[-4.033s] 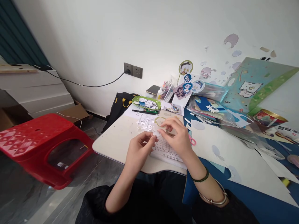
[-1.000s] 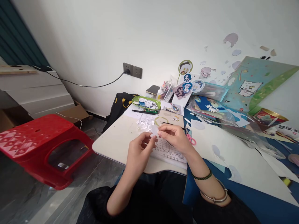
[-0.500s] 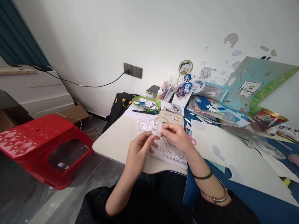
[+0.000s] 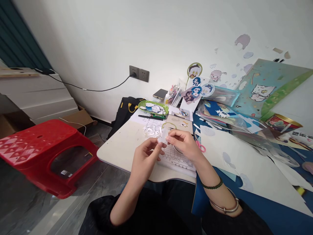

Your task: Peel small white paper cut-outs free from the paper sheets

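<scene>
My left hand and my right hand meet above the near edge of a small cream table. Between their fingertips they pinch a small white paper piece. Under the hands lies a printed sheet with a grid. Just beyond sit a pile of white paper scraps and a thin green ring. Pink scissors lie right of my right hand, partly hidden by it.
A green tray of cut-outs, a black pen and a phone sit at the back. Stickers, plastic sleeves and white sheets cover the blue surface on the right. A red stool stands left; a black bag leans behind the table.
Four seconds ago my right hand's fingers were spread over the sheet; now both hands pinch the small white piece, which has shifted slightly between the fingers.
</scene>
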A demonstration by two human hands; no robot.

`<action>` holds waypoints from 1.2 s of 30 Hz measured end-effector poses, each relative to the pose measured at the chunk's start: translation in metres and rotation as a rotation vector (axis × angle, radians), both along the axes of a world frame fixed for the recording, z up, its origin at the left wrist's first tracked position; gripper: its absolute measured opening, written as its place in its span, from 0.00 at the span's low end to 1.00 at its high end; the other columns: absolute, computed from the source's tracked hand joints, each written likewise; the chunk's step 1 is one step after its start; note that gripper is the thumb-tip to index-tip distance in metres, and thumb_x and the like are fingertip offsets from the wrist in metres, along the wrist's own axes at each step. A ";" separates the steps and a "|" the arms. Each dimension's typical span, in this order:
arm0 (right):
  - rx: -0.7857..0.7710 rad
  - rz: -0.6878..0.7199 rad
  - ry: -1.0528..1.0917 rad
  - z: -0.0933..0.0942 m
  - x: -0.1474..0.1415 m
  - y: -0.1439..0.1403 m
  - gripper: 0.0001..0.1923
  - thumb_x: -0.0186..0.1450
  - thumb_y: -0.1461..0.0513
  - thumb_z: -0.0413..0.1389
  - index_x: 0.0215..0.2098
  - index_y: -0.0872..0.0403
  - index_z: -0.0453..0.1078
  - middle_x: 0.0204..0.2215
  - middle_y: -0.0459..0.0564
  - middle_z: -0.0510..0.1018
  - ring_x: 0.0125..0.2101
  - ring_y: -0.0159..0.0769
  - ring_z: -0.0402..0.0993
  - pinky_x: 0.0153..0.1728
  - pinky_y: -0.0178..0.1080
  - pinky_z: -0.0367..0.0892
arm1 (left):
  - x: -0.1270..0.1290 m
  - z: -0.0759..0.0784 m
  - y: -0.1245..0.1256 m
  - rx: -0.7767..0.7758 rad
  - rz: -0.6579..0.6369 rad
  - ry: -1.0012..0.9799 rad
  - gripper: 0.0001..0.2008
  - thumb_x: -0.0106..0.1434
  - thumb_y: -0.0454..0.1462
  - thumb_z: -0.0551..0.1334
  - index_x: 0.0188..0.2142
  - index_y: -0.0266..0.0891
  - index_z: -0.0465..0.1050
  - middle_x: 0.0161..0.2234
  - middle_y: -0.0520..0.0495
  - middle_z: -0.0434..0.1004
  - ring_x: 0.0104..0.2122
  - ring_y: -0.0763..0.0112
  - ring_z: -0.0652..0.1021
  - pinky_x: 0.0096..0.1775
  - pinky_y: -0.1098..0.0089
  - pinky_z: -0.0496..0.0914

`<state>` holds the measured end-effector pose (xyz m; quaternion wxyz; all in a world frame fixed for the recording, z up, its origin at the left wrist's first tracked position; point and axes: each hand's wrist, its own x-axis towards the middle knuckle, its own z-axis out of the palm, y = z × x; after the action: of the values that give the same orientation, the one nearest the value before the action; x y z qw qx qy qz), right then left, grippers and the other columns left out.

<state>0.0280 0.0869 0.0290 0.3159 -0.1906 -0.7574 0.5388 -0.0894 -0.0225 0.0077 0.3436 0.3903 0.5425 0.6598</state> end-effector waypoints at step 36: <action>0.301 -0.109 -0.087 0.001 -0.001 -0.008 0.06 0.59 0.64 0.58 0.30 0.49 0.78 0.33 0.48 0.81 0.35 0.38 0.76 0.29 0.38 0.68 | 0.004 -0.007 -0.003 -0.049 0.179 0.308 0.10 0.63 0.43 0.58 0.37 0.39 0.71 0.27 0.50 0.74 0.26 0.70 0.75 0.27 0.72 0.69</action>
<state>0.0265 0.0791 0.0303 0.3366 -0.2050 -0.8309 0.3927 -0.0849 -0.0250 0.0011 0.2055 0.4284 0.6374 0.6066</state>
